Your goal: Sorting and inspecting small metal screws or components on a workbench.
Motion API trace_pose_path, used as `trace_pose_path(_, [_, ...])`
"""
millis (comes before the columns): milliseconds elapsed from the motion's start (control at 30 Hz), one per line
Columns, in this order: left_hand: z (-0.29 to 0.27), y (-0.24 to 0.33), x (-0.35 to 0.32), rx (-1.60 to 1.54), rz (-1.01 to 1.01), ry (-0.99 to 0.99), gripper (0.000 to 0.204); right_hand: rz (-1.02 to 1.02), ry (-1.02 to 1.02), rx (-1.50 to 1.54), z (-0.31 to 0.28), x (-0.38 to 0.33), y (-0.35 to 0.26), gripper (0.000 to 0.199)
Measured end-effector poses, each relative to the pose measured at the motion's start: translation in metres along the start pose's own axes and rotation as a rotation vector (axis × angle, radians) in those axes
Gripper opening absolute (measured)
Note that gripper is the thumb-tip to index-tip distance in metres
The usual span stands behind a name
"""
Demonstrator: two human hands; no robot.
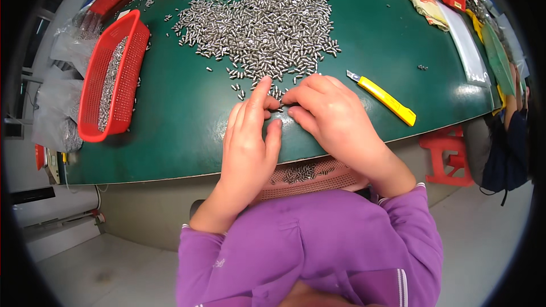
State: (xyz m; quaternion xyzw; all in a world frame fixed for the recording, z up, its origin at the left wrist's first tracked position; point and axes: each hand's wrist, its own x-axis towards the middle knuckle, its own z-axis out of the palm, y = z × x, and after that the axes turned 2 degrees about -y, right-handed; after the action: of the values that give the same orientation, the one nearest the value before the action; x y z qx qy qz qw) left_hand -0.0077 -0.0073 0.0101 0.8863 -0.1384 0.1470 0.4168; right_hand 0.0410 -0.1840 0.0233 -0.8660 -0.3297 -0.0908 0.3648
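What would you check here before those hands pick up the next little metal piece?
1. Pile of small metal pins within reach of both hands: ok.
2. Left hand and right hand meet at the pile's near edge: ok.
3. A pin pinched between the fingertips: cannot tell.
4. Red basket on the green table, holding pins: ok.
5. Yellow utility knife lies apart from the hands: ok.

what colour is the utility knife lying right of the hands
Yellow utility knife, clearest in the head view.
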Motion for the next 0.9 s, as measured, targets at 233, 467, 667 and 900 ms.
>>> trace_pose_path(233, [0.0009, -0.0027, -0.0011, -0.014, -0.02, 0.004, 0.064, 0.012, -0.019, 0.032, -0.0001, -0.0048, -0.0029, 0.014])
trace_pose_path(467, [0.0014, -0.0035, -0.0006, -0.031, -0.013, 0.018, 0.062, -0.01, -0.019, 0.049, 0.0024, -0.0057, -0.0065, 0.015])
trace_pose_path(667, [0.0005, -0.0061, -0.0019, -0.033, 0.0, 0.001, 0.063, -0.054, 0.0, 0.005, 0.003, -0.0076, -0.0042, 0.014])
trace_pose_path(900, [-0.0017, -0.003, -0.0022, -0.064, -0.013, -0.011, 0.069, -0.055, 0.009, 0.017, 0.0049, -0.008, -0.0039, 0.015])
